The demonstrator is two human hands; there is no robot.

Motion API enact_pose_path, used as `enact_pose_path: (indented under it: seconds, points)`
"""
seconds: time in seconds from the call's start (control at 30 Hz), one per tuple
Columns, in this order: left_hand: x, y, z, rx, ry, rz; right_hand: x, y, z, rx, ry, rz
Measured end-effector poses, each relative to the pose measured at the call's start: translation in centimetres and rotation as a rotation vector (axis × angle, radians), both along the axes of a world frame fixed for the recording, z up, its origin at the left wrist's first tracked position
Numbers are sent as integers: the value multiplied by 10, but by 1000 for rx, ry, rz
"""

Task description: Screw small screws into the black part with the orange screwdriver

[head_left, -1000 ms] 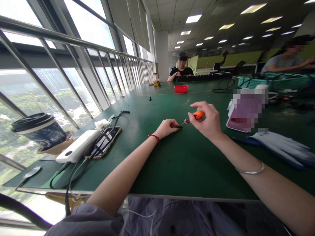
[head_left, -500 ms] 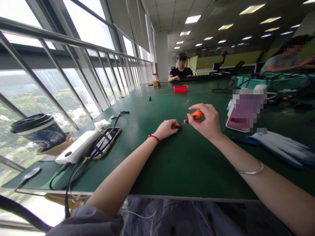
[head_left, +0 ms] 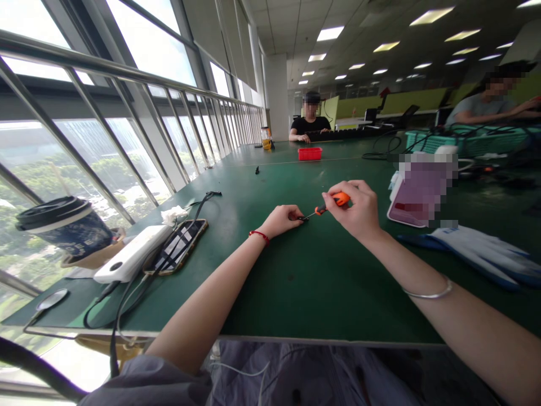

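My right hand is closed on the orange and black handle of a screwdriver, which slants down to the left. Its thin metal shaft ends at a small black part. That part is pinched between the thumb and fingers of my left hand, low over the green tabletop. Most of the part is hidden by my fingers, so its kind does not show; whether the screwdriver tip sits in it or only touches it, I cannot tell.
At the left are a lidded cup, a white power bank and a phone with cables. White-blue gloves and a pink-screened device are at the right. Further back stand a red bin and a teal basket. Two people sit beyond.
My left hand and the black part have shifted slightly left. The screwdriver's handle has tilted a little lower, and my right hand still grips it.
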State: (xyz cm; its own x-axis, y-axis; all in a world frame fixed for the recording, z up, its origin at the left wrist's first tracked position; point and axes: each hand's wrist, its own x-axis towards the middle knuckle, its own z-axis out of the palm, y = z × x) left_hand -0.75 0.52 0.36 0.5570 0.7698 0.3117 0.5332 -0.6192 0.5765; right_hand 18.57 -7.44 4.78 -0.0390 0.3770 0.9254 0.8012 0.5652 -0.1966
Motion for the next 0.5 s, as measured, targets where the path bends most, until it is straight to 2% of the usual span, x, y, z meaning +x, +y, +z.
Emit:
enact_pose_path:
  seconds: [0.13, 0.2, 0.4, 0.5]
  points:
    - [-3, 4, -1, 48, 32, 21, 3, 1, 3, -5, 50, -70]
    - [-4, 4, -1, 68, 56, 26, 5, 6, 0, -57, 14, -83]
    - [-4, 4, 0, 74, 90, 22, 11, 30, -29, -432, -129, -98]
    - [-4, 2, 0, 79, 78, 26, 14, 39, -41, -525, -150, -99]
